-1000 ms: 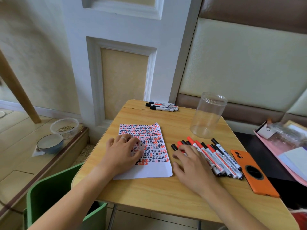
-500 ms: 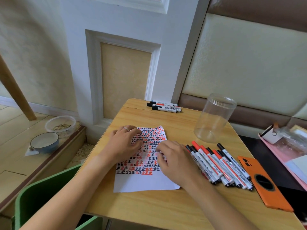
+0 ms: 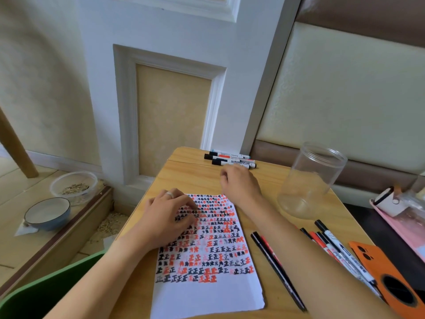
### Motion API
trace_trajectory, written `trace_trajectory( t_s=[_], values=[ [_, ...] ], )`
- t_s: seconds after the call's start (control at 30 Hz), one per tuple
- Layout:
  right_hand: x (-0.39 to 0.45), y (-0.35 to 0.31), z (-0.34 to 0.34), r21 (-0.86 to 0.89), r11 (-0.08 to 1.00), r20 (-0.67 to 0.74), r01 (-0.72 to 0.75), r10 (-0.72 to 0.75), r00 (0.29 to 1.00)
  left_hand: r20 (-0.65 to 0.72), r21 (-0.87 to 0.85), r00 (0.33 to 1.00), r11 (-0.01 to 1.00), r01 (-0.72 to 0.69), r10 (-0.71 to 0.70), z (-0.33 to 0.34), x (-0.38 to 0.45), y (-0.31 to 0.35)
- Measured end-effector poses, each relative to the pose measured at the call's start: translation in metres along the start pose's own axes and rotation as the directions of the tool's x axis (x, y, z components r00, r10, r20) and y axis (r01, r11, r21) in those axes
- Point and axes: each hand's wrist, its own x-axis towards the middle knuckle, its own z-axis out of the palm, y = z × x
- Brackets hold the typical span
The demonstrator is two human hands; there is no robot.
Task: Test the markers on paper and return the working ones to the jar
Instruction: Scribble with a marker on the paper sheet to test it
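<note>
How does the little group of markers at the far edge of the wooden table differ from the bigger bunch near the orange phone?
The far group of markers is small and lies crosswise. The near bunch of markers is larger and lies diagonally, partly hidden by the right forearm. Both lie flat, capped, outside the clear plastic jar.

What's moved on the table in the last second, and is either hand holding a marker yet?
The right hand left the marker row by the phone, crossed the paper and now reaches toward the three markers at the far edge, fingers curled, holding nothing. The left hand stayed flat on the paper. The jar is still empty; neither hand holds a marker.
</note>
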Motion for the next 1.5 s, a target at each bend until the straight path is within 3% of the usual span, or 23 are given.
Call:
trace_trajectory(
  t_s=[0.37, 0.57, 0.73, 0.9, 1.0, 1.1, 1.23, 1.37, 1.5],
  values=[
    [0.091, 0.035, 0.042, -0.165, 0.982, 0.092, -0.088, 0.104, 0.99, -0.024, -0.056, 0.999, 0.998, 0.03, -0.032, 0.002, 0.006, -0.001],
    [0.092, 0.041, 0.055, -0.204, 0.975, -0.001, -0.085, 0.086, 0.996, -0.03, -0.057, 0.999, 0.998, 0.021, -0.023, 0.0, 0.005, 0.0],
    [0.073, 0.036, 0.041, -0.282, 0.959, -0.054, 0.021, -0.038, 0.998, -0.028, -0.034, 0.999, 0.999, 0.017, -0.018, -0.001, 0.002, 0.002],
    [0.023, 0.014, 0.01, -0.252, 0.938, -0.098, 0.239, -0.27, 0.958, -0.034, 0.011, 0.999, 1.0, 0.028, -0.028, -0.006, -0.004, 0.008],
    [-0.024, 0.001, -0.015, -0.184, 0.913, -0.116, 0.363, -0.387, 0.915, -0.131, -0.004, 0.991, 1.0, 0.012, -0.012, -0.009, -0.009, 0.015],
    [-0.075, -0.015, -0.036, -0.1, 0.898, -0.115, 0.429, -0.438, 0.891, -0.241, -0.101, 0.967, 0.989, -0.104, 0.077, -0.014, -0.018, 0.028],
    [-0.14, -0.037, -0.057, -0.04, 0.884, -0.143, 0.465, -0.466, 0.873, -0.145, -0.202, 0.955, 0.937, -0.284, 0.258, -0.014, -0.043, 0.052],
    [-0.185, -0.044, -0.066, 0.002, 0.914, -0.101, 0.406, -0.404, 0.909, 0.028, -0.217, 0.964, 0.943, -0.253, 0.265, -0.016, -0.067, 0.065],
    [-0.204, -0.042, -0.074, -0.056, 0.931, -0.13, 0.361, -0.365, 0.922, 0.08, -0.166, 0.949, 0.943, -0.287, 0.303, -0.019, -0.078, 0.073]
  ],
)
